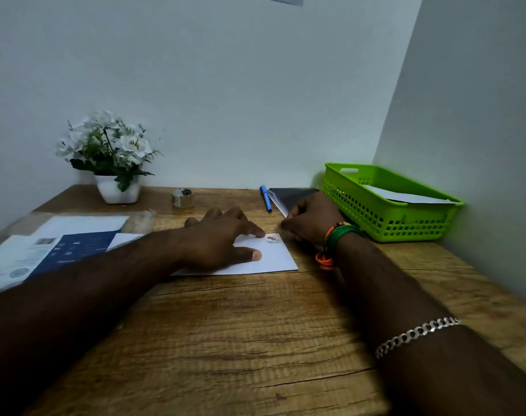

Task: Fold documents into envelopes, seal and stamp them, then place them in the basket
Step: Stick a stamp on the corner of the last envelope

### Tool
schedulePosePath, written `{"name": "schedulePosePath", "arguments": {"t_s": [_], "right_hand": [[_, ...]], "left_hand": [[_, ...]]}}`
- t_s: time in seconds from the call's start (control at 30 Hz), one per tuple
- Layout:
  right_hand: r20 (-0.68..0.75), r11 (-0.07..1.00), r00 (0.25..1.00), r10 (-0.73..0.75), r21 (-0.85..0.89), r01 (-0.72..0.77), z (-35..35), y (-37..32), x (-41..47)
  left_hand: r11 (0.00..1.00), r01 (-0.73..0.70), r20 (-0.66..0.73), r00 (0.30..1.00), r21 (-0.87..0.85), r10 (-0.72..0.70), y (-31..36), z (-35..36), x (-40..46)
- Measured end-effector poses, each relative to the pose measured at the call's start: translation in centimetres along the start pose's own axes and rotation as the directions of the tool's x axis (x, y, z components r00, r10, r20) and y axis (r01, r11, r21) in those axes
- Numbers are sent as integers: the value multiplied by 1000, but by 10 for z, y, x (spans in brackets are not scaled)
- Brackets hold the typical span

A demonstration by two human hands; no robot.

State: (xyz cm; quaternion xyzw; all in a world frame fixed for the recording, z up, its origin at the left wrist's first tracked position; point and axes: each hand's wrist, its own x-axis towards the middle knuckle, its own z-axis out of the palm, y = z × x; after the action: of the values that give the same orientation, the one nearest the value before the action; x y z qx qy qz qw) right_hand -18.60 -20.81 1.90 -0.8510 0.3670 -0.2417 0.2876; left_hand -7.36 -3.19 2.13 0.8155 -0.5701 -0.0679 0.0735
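Note:
A white envelope [273,259] lies flat on the wooden desk [225,325], with a small round stamp [273,238] at its far right corner. My left hand [222,238] rests palm down on the envelope, fingers spread, forefinger touching the stamp's edge. My right hand [309,219] is curled just right of the stamp, fingertips pinched together; what they pinch is hidden. A green plastic basket [387,220] stands at the right against the wall with a white envelope [405,196] inside.
Printed documents [60,247] in a clear sleeve lie at the left. A white pot of flowers [114,163], a tape roll [182,198], a blue pen [266,198] and a dark folder [291,196] line the back. Walls close the back and right.

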Motion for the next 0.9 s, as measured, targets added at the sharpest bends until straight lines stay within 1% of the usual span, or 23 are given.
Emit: {"name": "schedulePosePath", "arguments": {"t_s": [0.07,0.13,0.17,0.3,0.37,0.6,0.9], "right_hand": [[-41,994,999,2,111,3,-3,2,3],[-25,977,1000,15,213,-10,-5,2,3],[3,977,1000,5,211,-5,-5,2,3],[110,997,991,-75,-20,78,0,0,0],[132,992,988,-83,-80,94,2,-2,-1],[324,991,942,-85,-67,112,-6,-7,-3],[347,986,928,-136,-42,160,-3,-5,-5]], "left_hand": [[1000,-1,-5,1000,-11,1,-1,1,0],[1000,-6,-13,1000,-18,6,-3,2,1],[1000,-8,-15,1000,-20,8,-3,2,1],[1000,-11,-29,1000,-26,10,-6,4,2],[1000,-12,-30,999,-23,12,-6,4,2],[1000,-3,-19,1000,1,3,-2,2,1],[1000,5,-11,1000,20,-5,0,2,0]]}}
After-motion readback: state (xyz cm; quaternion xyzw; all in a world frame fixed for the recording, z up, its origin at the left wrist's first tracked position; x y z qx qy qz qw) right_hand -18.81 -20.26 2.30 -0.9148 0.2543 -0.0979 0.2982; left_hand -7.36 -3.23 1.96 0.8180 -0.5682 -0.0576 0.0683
